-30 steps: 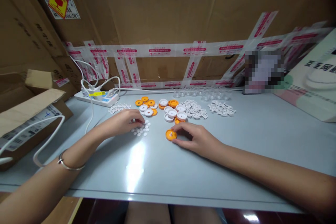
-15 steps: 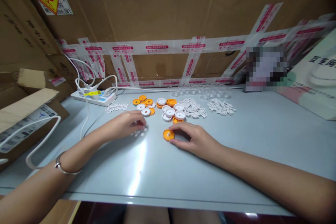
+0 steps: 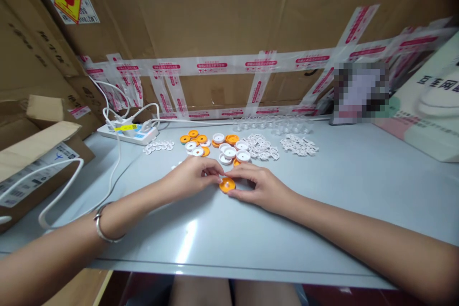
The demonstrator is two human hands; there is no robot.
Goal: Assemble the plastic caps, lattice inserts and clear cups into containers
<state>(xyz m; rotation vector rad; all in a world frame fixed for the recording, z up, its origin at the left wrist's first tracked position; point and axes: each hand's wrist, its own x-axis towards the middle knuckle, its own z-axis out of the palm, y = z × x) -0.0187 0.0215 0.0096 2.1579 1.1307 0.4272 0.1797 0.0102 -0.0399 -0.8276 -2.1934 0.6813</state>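
An orange round cap lies on the pale grey table, near its middle. My right hand grips the cap at its right edge with thumb and fingers closed on it. My left hand has its fingertips pinched together at the cap's upper left edge, probably on a small white disc that I cannot make out. Just behind lie a heap of orange and white caps and a few small white discs.
White lacy plastic pieces and clear little cups lie at the back. A white power strip with cables sits back left beside an open cardboard box. Taped cardboard walls the back; a printed box stands right.
My left hand left the small white discs and moved right to the orange cap, fingers pinched. My right hand stayed on the cap. The view shifted slightly.
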